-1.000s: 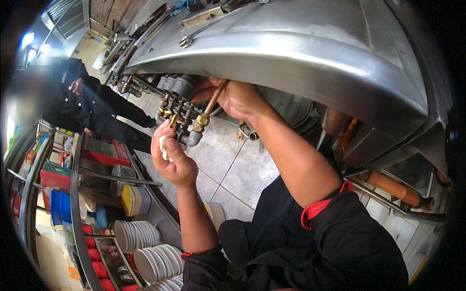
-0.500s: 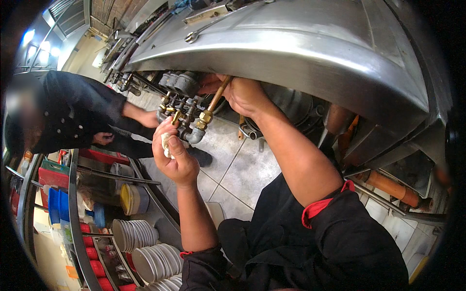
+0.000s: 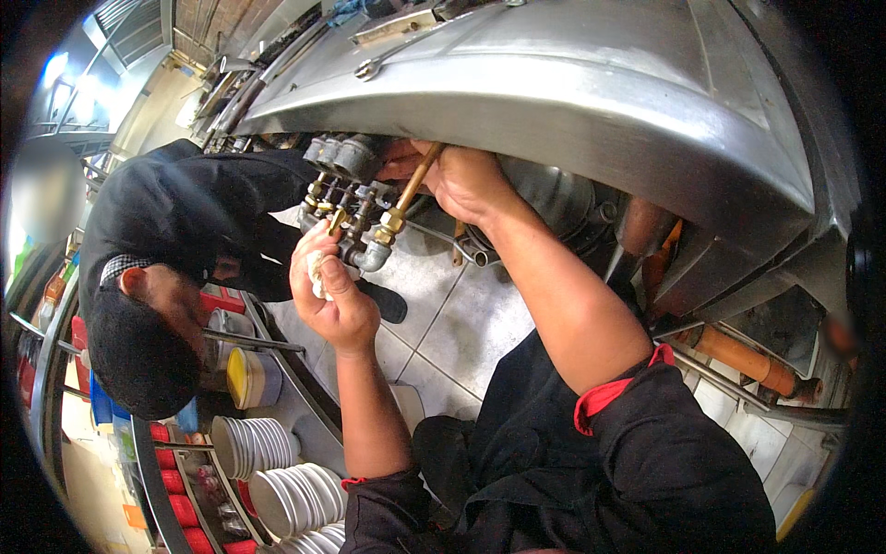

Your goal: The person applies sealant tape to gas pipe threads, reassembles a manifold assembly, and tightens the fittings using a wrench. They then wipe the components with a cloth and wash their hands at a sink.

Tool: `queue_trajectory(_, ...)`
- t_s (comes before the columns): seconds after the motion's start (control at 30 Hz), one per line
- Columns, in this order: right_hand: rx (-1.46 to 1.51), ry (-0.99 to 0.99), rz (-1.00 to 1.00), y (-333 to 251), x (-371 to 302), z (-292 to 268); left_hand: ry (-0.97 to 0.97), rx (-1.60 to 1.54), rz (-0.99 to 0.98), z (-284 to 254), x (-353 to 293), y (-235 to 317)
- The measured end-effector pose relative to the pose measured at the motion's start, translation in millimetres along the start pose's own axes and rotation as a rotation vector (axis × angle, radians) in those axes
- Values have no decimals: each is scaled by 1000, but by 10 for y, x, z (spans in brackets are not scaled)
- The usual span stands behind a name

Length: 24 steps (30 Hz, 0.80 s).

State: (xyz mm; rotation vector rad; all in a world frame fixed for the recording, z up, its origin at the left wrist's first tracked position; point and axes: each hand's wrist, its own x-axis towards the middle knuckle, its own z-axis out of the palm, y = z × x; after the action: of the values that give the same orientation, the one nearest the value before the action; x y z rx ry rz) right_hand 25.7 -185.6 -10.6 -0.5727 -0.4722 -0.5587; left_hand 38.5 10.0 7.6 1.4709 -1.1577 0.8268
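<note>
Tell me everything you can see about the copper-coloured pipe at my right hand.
The pipe is a slim, straight, metallic-looking tube, coppery brown. It slants, its top leaning right in the picture. The upper end goes out of sight at the lower edge of the steel counter; the lower end enters a brass-coloured fitting above a grey elbow. Your right hand is against it, fingers showing on its left; how firmly they grip is unclear.

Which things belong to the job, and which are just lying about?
Job:
white crumpled wad, in left hand
copper-coloured metal pipe, at right hand
grey and brass metal fittings
silver metal wrench, probably

Apparently lying about:
stacked round white dishes
yellow-and-pale plastic tub
</note>
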Motion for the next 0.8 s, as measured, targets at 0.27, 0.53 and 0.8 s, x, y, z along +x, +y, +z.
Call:
queue_trajectory(0.27, 49, 32, 54, -5, -7, -46, 8, -30, -8, 0, -9, 4)
queue_trajectory(0.53, -42, 23, 61, 20, -67, 16, 25, -48, -4, 21, -17, -10)
queue_trajectory(0.8, -283, -51, 153, 44, -94, 21, 30, -11, -18, 14, -22, 8)
